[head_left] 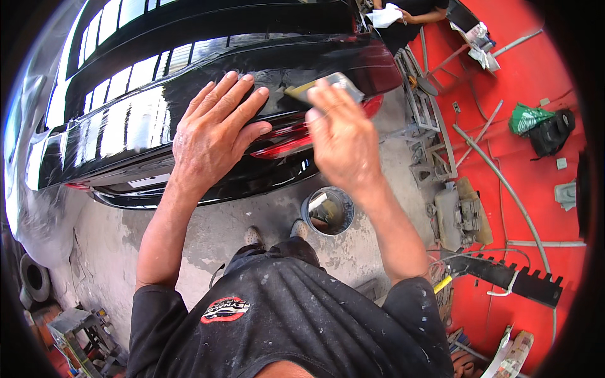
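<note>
The glossy black trunk lid (290,72) of a car spreads under both hands. My left hand (214,138) lies flat on it, palm down, with its fingers stretched out and holding nothing. To its right, my right hand (345,138) presses a folded piece of sandpaper (348,86), grey with a yellowish edge, against the lid's right part. That hand is slightly smeared by motion, and its fingers cover part of the sheet. Just below the hands runs a red tail light (283,146), partly hidden by my right hand.
A bucket (350,217) with dark liquid and a few pieces inside stands on the concrete floor by my feet. Clear plastic film (38,214) hangs at the left. Another person (409,25) holds a white cloth at the upper right. Metal frames and tubes (504,170) line the red area.
</note>
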